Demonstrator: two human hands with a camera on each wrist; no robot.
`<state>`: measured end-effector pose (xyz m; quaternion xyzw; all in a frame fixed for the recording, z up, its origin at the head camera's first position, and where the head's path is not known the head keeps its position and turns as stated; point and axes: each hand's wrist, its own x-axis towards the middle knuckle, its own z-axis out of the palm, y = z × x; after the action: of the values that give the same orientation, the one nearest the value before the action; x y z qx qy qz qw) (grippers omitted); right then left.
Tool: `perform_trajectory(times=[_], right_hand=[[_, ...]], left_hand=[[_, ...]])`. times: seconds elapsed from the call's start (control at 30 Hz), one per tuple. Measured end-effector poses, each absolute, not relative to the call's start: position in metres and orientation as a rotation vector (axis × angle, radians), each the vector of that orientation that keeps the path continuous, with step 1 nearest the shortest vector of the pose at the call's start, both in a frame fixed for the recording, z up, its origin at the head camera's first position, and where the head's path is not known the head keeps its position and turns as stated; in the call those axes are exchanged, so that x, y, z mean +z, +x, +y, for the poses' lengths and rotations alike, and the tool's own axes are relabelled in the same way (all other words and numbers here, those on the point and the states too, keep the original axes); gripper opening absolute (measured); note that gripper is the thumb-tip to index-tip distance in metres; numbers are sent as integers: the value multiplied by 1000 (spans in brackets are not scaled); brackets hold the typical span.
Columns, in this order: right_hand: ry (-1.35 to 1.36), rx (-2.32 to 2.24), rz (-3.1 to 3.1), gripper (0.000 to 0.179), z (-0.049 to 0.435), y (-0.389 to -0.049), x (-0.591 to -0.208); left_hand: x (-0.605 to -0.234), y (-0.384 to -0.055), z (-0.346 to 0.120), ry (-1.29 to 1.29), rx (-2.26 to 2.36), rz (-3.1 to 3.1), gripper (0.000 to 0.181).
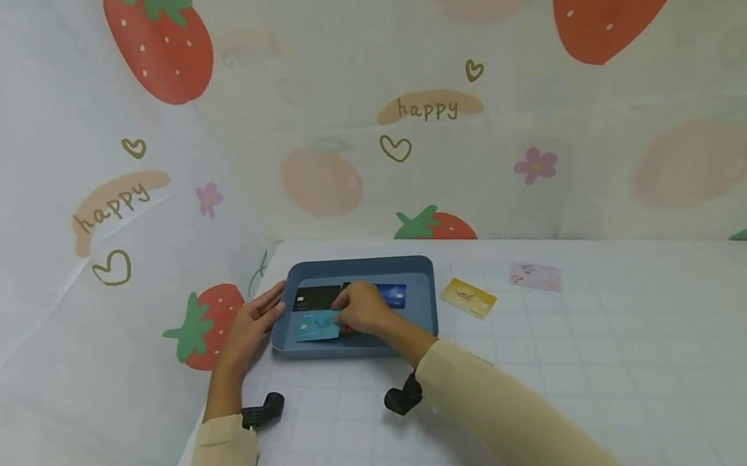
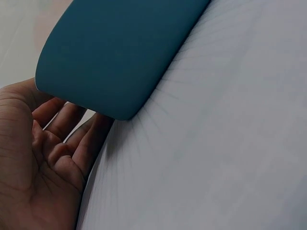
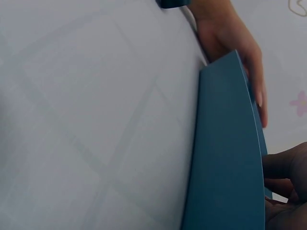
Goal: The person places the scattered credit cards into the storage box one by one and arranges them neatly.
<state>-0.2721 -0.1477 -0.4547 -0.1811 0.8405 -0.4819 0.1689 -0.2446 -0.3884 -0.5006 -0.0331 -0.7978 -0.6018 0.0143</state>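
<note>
A blue tray (image 1: 349, 265) stands on the table with several cards inside. My right hand (image 1: 365, 308) reaches over its front wall and pinches the right edge of a teal card with "VIP" lettering (image 1: 315, 326), at the front left of the tray. Behind that card lies a black card (image 1: 314, 298); a blue card (image 1: 394, 296) sits to the right, partly covered by my hand. My left hand (image 1: 250, 328) rests against the tray's left end, fingers extended along the outside. In the left wrist view its thumb touches the tray wall (image 2: 120, 52).
To the right of the tray a gold card (image 1: 468, 298) lies on the table, and farther right a pale pink card (image 1: 535, 276). A white sheet with strawberry prints (image 1: 324, 95) hangs behind and to the left. The table (image 1: 584, 379) has a faint grid pattern.
</note>
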Motion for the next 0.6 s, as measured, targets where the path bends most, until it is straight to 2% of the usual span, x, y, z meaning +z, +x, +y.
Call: perform_trajectory(times=[0.6], right_hand=[[-598,-1343,2441,26,-161,-265,-454]], left_hand=[[-489,-238,-384,-91,-1899,-2476,51]])
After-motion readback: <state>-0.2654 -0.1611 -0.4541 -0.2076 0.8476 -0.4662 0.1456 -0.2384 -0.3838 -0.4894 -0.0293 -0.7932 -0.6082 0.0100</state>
